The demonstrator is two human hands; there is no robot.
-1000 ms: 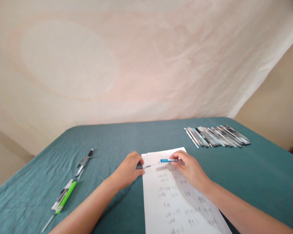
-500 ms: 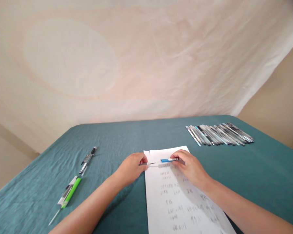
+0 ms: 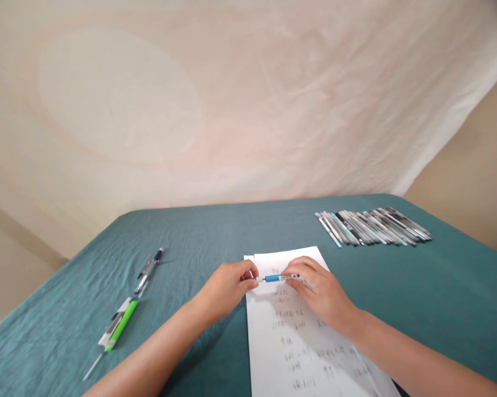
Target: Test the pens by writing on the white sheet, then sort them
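My right hand (image 3: pixel 317 284) pinches the white barrel of a pen with a blue grip (image 3: pixel 273 278), held level over a sheet of handwritten paper (image 3: pixel 290 353). At the pen's left end, the fingers of my left hand (image 3: pixel 232 284) close on a small whitish tip piece (image 3: pixel 260 279). That piece meets the end of the blue grip, or nearly so; whether it is seated I cannot tell. Part of the barrel is hidden behind my right fingers.
Several pens (image 3: pixel 372 227) lie side by side at the back right of the green-clothed table (image 3: pixel 215 231). On the left are a bright green pen part (image 3: pixel 122 325), whitish pieces (image 3: pixel 114 328), a thin refill (image 3: pixel 93 366) and black-and-clear pen parts (image 3: pixel 149 273).
The gap between my hands has closed. The blue-gripped pen has moved left and slightly down, up to the piece in my left hand; the dark point visible between them before is covered.
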